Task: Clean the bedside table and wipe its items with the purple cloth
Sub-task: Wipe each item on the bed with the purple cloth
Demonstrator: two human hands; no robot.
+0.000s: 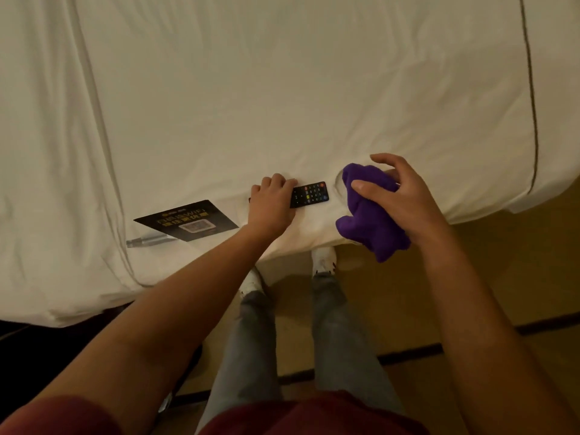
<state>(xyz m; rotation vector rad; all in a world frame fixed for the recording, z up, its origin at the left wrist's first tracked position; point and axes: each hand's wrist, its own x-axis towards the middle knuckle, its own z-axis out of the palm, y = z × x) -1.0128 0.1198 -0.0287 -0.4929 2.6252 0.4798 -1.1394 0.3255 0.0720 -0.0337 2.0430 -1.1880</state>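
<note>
Two hands at work over a wide bed point(282, 89), white sheet w/ a few creases and a thin dark piping line running down the right side. The sheet hangs over the near edge. Below it the floor point(502, 277) is tan w/ dark strips crossing it; lighting is warm and dim. The person stands right at the bed edge, grey trousers and white shoes point(324, 259) showing, toes tucked just under the overhang, dark red top at the bottom.

On the sheet near that edge: a black remote point(310, 193) w/ coloured buttons, lying flat, lengthwise left-to-right. Left of it, apart from it, a black card point(185, 219) w/ gold lettering incl. "WIFI" and a pale code panel. A silver pen-like thing point(147, 240) pokes out from under the card's near-left corner; can't tell exactly what it is.

Left hand point(271, 204) lies on the remote's left end, fingers curled over its top edge, gripping it against the sheet. Right hand point(405, 199) holds the purple cloth point(367, 211), bunched up, thumb pressed into the front, index finger lifted free above; the cloth hangs down past the bed edge, just right of the remote, not touching it.
</note>
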